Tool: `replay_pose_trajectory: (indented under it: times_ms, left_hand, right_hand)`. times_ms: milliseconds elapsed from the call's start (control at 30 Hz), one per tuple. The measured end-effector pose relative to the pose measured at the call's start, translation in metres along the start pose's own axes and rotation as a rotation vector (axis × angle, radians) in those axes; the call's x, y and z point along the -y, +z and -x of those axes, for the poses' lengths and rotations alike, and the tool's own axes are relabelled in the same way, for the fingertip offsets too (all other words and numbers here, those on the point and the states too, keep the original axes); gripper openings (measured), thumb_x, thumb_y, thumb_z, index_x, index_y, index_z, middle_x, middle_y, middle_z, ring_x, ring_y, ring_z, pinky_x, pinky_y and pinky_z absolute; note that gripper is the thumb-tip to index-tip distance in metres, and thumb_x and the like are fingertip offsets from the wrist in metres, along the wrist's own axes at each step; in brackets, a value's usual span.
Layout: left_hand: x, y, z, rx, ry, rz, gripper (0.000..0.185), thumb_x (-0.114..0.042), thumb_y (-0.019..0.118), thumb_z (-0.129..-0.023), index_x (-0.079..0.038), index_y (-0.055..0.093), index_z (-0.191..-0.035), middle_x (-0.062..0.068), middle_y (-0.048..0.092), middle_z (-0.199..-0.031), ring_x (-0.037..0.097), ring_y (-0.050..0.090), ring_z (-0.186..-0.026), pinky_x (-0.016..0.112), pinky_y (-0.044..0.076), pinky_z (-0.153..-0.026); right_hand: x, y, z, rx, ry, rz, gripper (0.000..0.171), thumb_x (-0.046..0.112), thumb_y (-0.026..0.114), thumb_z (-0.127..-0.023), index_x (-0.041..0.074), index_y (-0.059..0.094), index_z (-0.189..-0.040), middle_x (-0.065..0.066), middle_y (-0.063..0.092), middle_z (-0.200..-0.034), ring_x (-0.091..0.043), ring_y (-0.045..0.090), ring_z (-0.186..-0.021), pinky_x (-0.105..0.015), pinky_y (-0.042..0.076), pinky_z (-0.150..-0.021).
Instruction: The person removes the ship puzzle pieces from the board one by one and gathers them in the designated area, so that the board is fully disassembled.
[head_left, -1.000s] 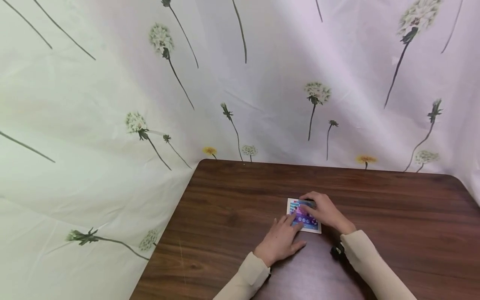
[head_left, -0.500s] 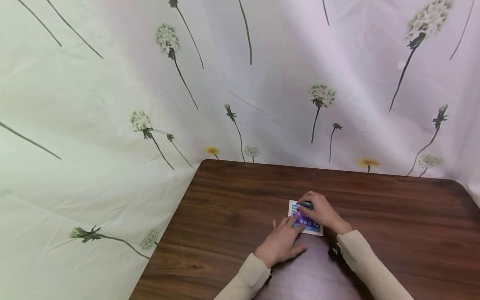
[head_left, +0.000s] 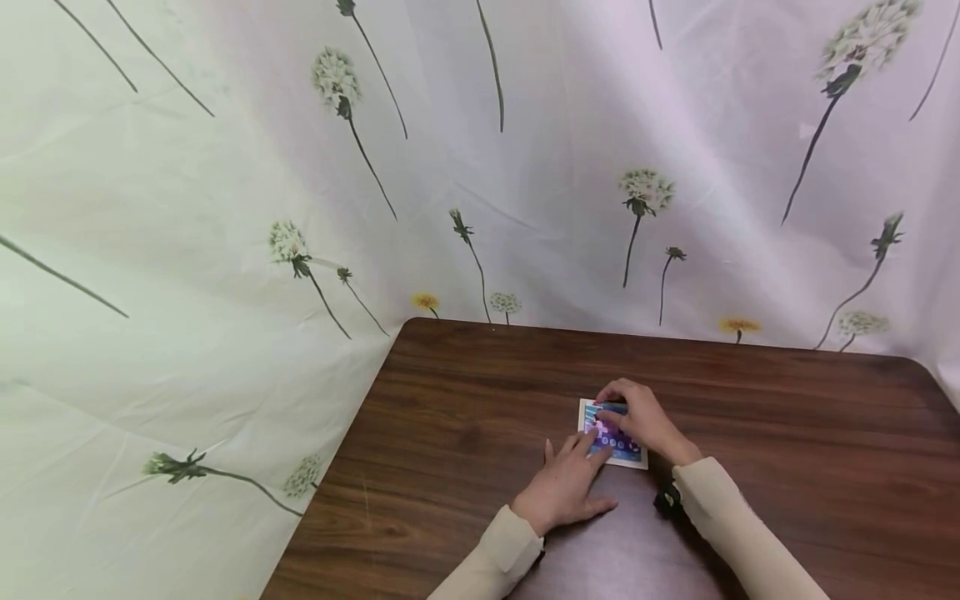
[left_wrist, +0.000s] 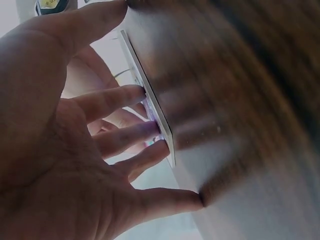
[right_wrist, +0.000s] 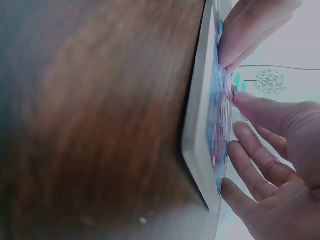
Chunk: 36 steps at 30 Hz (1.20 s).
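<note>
Square picture tile (head_left: 611, 433) flat on wooden surface (head_left: 465, 417), near its middle. Left hand (head_left: 566, 487) fingers straight, pressing tile's near edge; right hand (head_left: 637, 417) fingers relaxed on top. Tile not lifted.

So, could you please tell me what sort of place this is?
Probably a makeshift recording corner rather than a lived-in room: a dandelion-print sheet hangs behind a dark wooden table, and both hands work on a small colourful square tile.
</note>
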<state>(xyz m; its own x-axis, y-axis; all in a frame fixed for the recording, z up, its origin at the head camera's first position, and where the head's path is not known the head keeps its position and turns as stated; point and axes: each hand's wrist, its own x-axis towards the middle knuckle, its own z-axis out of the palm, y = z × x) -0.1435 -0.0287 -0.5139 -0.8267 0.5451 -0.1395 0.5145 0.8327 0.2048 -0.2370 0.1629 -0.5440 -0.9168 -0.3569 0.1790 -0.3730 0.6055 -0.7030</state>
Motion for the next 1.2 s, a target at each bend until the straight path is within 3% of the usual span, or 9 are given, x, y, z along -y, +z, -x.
replay_pose_trajectory:
  times_ms: [267, 467, 700, 900, 1000, 1200]
  left_hand:
    - [-0.002, -0.001, -0.004, -0.036, 0.006, -0.095, 0.075, -0.056, 0.068, -0.096, -0.020, 0.046, -0.158, 0.007, 0.043, -0.163, 0.026, 0.048, -0.144, 0.062, 0.049, -0.109]
    - [-0.004, 0.001, -0.008, -0.112, -0.030, -0.128, 0.066, -0.054, 0.070, -0.096, -0.022, 0.053, -0.152, 0.008, 0.048, -0.150, 0.026, 0.052, -0.129, 0.056, 0.052, -0.106]
    - [-0.007, -0.001, -0.009, -0.107, -0.051, -0.175, 0.064, -0.056, 0.069, -0.096, -0.025, 0.055, -0.150, 0.003, 0.052, -0.145, 0.024, 0.054, -0.125, 0.052, 0.053, -0.105]
    - [-0.010, -0.002, -0.009, -0.112, -0.037, -0.225, 0.066, -0.057, 0.067, -0.097, -0.022, 0.055, -0.152, 0.001, 0.055, -0.141, 0.023, 0.053, -0.122, 0.048, 0.053, -0.105]
    - [-0.010, 0.000, -0.010, -0.104, -0.040, -0.241, 0.067, -0.058, 0.065, -0.097, -0.023, 0.053, -0.153, 0.001, 0.054, -0.141, 0.023, 0.053, -0.122, 0.047, 0.053, -0.104]
    - [-0.010, 0.002, -0.011, -0.094, -0.066, -0.179, 0.068, -0.056, 0.066, -0.097, -0.023, 0.050, -0.155, 0.002, 0.053, -0.146, 0.029, 0.052, -0.126, 0.066, 0.051, -0.100]
  right_hand:
    - [-0.002, -0.003, -0.002, 0.004, 0.002, -0.005, 0.014, 0.007, 0.076, -0.094, 0.005, 0.076, -0.108, -0.002, 0.072, -0.093, -0.014, 0.065, -0.087, -0.033, 0.055, -0.080]
    - [-0.003, -0.005, -0.003, 0.043, 0.024, -0.022, 0.008, 0.009, 0.076, -0.095, 0.007, 0.077, -0.102, -0.004, 0.073, -0.092, -0.014, 0.065, -0.085, -0.028, 0.053, -0.077]
    - [-0.009, -0.007, -0.003, 0.042, 0.026, -0.039, 0.005, 0.014, 0.076, -0.095, 0.009, 0.073, -0.094, 0.000, 0.073, -0.085, -0.009, 0.063, -0.077, -0.024, 0.051, -0.070]
    - [-0.007, -0.007, -0.002, 0.056, 0.029, 0.005, 0.007, 0.015, 0.074, -0.097, 0.012, 0.068, -0.093, 0.001, 0.072, -0.083, -0.005, 0.058, -0.068, -0.024, 0.048, -0.067]
    - [-0.002, -0.008, 0.000, 0.080, 0.015, 0.029, 0.007, 0.014, 0.070, -0.099, 0.012, 0.065, -0.096, -0.002, 0.073, -0.087, -0.008, 0.058, -0.071, -0.030, 0.047, -0.071]
    - [0.003, -0.006, 0.002, 0.074, -0.022, 0.115, 0.008, 0.013, 0.069, -0.100, 0.014, 0.061, -0.097, -0.007, 0.078, -0.096, -0.014, 0.058, -0.082, -0.040, 0.049, -0.078]
